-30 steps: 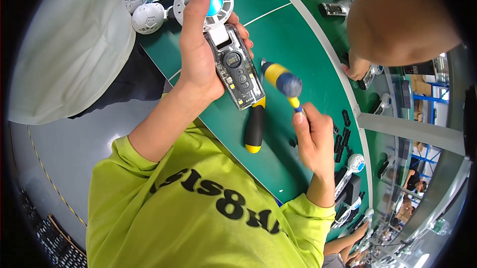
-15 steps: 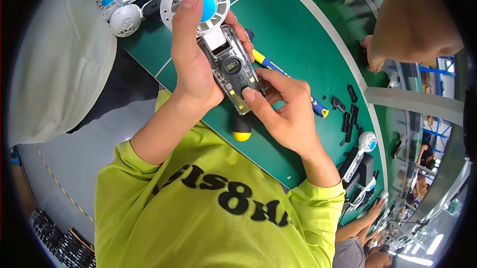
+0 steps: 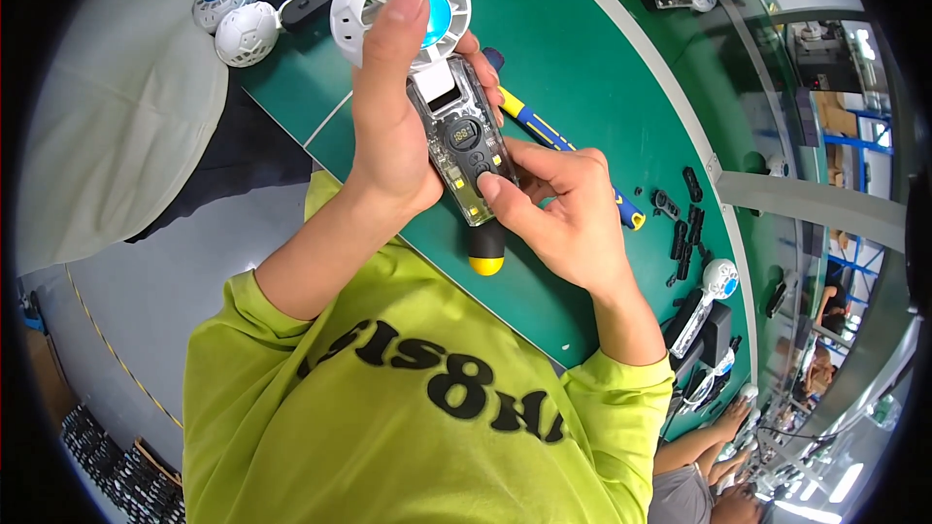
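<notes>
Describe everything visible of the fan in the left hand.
The fan has a round, white, plastic-looking slotted head with a blue centre, a white neck, and a clear body showing electronics, yellow squares, a dark display and buttons. It is held above the green table, head toward the picture's top, body slanting down to the right, display facing the camera. The left hand grips it, thumb over the head; the right hand touches its lower front.

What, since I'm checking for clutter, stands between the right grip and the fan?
Nothing visible: the right grip has its thumb on the front of the fan. The blue-yellow tool lies beyond, on the table, not between them.
</notes>
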`<state>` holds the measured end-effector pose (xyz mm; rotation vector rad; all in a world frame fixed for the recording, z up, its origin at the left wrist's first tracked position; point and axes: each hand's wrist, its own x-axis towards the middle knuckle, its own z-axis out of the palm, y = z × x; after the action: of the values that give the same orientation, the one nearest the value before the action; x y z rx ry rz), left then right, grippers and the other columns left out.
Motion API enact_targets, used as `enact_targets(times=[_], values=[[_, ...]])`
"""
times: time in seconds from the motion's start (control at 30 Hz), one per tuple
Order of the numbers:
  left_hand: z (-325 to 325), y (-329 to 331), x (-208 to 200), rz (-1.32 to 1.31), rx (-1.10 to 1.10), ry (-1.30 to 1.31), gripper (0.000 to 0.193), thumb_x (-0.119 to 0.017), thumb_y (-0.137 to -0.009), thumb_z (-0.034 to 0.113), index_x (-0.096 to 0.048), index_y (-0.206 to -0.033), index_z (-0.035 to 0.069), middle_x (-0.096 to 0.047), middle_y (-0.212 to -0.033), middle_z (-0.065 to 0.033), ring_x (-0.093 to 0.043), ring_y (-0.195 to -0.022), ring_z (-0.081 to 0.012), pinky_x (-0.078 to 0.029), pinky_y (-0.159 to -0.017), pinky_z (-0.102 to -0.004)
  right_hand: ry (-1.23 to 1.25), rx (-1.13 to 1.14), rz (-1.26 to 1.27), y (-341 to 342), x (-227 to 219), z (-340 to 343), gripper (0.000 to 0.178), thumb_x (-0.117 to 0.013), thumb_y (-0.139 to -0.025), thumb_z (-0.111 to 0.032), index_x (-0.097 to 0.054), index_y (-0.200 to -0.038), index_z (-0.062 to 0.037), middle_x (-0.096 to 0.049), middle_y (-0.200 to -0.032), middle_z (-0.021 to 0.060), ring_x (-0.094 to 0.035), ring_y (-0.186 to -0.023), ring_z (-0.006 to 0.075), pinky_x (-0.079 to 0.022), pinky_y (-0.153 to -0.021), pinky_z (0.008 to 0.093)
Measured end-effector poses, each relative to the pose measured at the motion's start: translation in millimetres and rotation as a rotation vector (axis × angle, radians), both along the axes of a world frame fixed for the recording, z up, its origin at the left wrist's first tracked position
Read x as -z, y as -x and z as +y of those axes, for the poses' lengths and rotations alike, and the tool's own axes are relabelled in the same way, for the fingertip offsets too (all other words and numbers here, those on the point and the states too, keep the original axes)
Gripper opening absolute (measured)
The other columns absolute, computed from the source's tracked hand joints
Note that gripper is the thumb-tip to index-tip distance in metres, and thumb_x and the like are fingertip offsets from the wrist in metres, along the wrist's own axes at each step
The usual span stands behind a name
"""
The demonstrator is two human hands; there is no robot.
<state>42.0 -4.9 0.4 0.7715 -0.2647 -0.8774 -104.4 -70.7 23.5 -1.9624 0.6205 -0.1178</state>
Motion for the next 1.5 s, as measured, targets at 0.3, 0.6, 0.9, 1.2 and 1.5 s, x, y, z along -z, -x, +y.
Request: enact_targets(times=[0.3,0.6,0.9,1.2,1.5], values=[[-1,-3,4,0.080,0.034,0.014,0.059,-0.062,-0.080,0.064,-0.057,-0.082,0.005,-0.060,-0.064,-0.0086,-0.060,-0.053,-0.0174,-0.052,-0.051,-0.0295,-0.205,0.038,-0.047,5,10,-7,0.027,-0.064,-0.088,-0.010,-0.067,-0.108,0.0080,-0.066,-0.069,0.0054,-0.058,-0.059,0.0063,-0.049,-0.055,0.0237],[-1,-5,1,0.017,0.053,0.020,0.069,-0.045,-0.085,0.072,-0.058,-0.084,0.005,-0.059,-0.068,-0.0075,-0.059,-0.057,-0.0180,-0.050,-0.051,-0.0313,-0.135,0.032,-0.149,1,2,-2,0.029,-0.069,-0.084,-0.008,-0.068,-0.107,0.0088,-0.070,-0.077,0.0083,-0.065,-0.068,0.0095,-0.054,-0.066,0.0250],[1,-1,4,0.071,0.079,-0.023,0.070,-0.044,-0.084,0.074,-0.058,-0.086,0.005,-0.059,-0.069,-0.0070,-0.059,-0.057,-0.0185,-0.051,-0.052,-0.0316,-0.164,0.069,-0.093,8,8,-4,0.024,-0.066,-0.084,-0.003,-0.068,-0.104,0.0092,-0.070,-0.075,0.0082,-0.064,-0.065,0.0107,-0.054,-0.063,0.0253],[3,-7,1,-0.049,0.026,0.065,0.073,-0.042,-0.083,0.076,-0.056,-0.085,0.005,-0.058,-0.070,-0.0072,-0.059,-0.059,-0.0195,-0.051,-0.055,-0.0335,-0.445,0.164,-0.303,2,14,13,0.033,-0.056,-0.090,-0.002,-0.057,-0.121,0.0092,-0.068,-0.090,0.0112,-0.064,-0.065,0.0122,-0.054,-0.057,0.0255],[5,-3,1,-0.036,0.006,0.061,0.074,-0.042,-0.082,0.077,-0.056,-0.085,0.004,-0.058,-0.071,-0.0074,-0.059,-0.059,-0.0204,-0.050,-0.055,-0.0348,-0.695,0.088,-0.278,-1,20,17,0.045,-0.056,-0.089,-0.009,-0.043,-0.129,0.0058,-0.064,-0.096,0.0117,-0.064,-0.068,0.0160,-0.054,-0.059,0.0274]])
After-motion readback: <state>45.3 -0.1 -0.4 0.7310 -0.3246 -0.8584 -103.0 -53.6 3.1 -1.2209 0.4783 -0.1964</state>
